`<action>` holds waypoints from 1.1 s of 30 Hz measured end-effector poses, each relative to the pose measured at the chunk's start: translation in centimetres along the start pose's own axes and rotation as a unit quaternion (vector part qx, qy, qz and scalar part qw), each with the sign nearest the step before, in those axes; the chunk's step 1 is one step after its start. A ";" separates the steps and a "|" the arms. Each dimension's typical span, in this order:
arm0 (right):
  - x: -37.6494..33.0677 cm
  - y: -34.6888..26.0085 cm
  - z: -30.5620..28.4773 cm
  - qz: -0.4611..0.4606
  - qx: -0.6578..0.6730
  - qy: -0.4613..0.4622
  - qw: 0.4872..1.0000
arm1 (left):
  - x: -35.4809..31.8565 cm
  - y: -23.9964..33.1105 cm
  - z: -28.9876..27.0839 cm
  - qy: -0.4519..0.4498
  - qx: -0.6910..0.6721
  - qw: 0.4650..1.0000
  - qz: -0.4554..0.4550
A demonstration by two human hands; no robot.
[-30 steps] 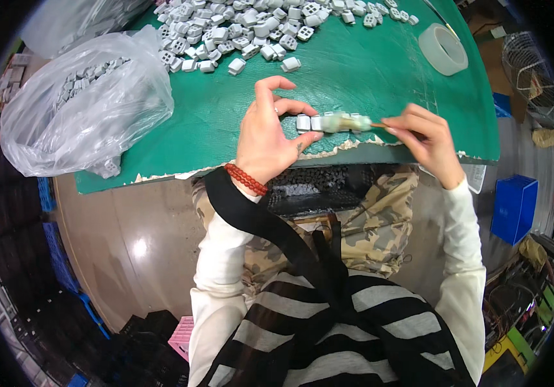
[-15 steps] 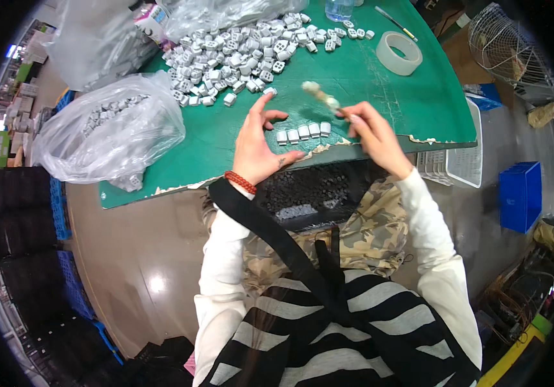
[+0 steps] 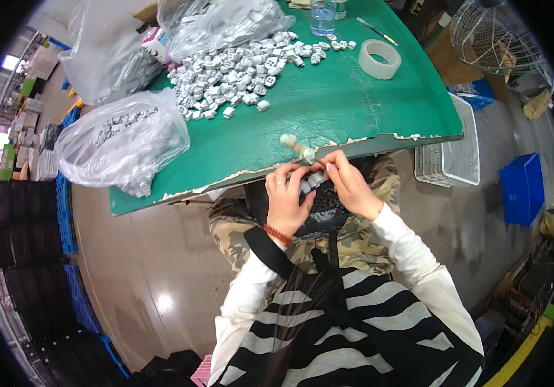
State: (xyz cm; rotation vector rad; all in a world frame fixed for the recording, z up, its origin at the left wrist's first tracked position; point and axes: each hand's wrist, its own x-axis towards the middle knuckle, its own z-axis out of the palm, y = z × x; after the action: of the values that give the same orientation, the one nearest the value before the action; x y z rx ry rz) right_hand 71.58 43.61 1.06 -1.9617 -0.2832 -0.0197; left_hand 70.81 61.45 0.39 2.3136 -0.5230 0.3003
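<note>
Over the table's near edge, my two hands are close together. My right hand [image 3: 353, 188] grips a thin stick with a pale, fluffy wad [image 3: 299, 148] bound at its far end, which points left over the table. My left hand [image 3: 288, 201] is curled against several small light grey blocks [image 3: 314, 181], which sit between the hands. Fingers partly hide these blocks, so each one's grip cannot be made out. Below them on my lap, a black tray [image 3: 259, 208] holds many small dark pieces [image 3: 326, 201] and some grey ones.
A green-topped table [image 3: 328, 103] with a chipped edge carries a heap of grey blocks [image 3: 225, 80], clear plastic bags [image 3: 122, 138], a tape roll [image 3: 379, 59], a pen [image 3: 377, 31] and a bottle [image 3: 322, 18]. White baskets [image 3: 460, 138] and a blue bin [image 3: 521, 189] stand right.
Both hands have come toward me and closer together. The row of grey blocks has left the tabletop and is now between my hands above the tray. The stick has moved along with my right hand.
</note>
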 end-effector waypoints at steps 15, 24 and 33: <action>20.3 7.7 -6.6 0.075 -0.064 0.277 0.956 | 10.4 -5.1 -0.8 0.108 0.023 0.993 -0.046; 20.9 7.0 -7.0 -0.031 -0.149 0.224 0.963 | 12.2 -8.3 0.0 0.081 0.026 0.995 -0.054; 11.6 0.5 -2.2 -0.026 -0.041 0.111 0.993 | 10.1 -3.2 0.2 0.079 0.083 0.991 -0.065</action>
State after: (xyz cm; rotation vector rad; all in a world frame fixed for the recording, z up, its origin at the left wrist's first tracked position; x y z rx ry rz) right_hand 83.21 43.60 3.12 -2.0130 -0.1889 -0.2854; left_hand 81.33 60.53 1.88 2.4458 -0.2762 0.4768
